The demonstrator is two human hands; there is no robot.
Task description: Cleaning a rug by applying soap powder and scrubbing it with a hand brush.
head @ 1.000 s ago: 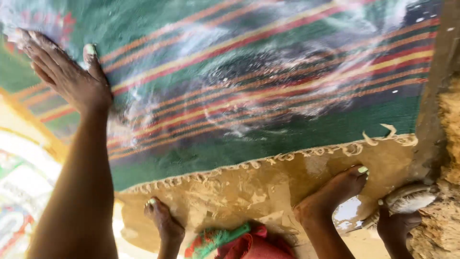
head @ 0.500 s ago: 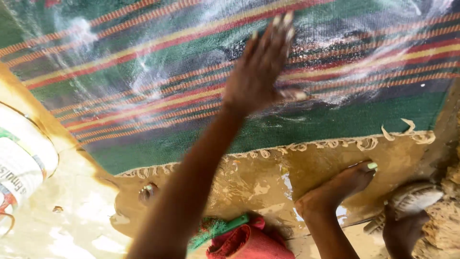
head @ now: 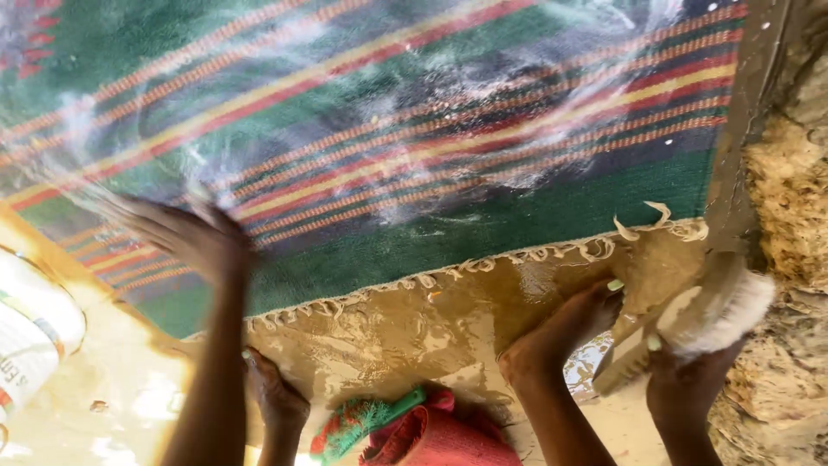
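A: Rug (head: 517, 216), green and striped, soapy, fills the view from 9 to 3 o'clock. Left hand (head: 185, 233) flat on it, fingers spread; right hand (head: 699, 362) clamped on brush (head: 720, 311) at 4.

B: Risk, likely: bare feet slipping on wet floor (head: 414, 336).

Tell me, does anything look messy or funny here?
Yes. White soapy foam is smeared in streaks across the striped green rug, where the left hand lies flat. The rug's fringe is tangled and curling, and muddy brown water covers the floor beside it. The right hand holds a scrub brush.
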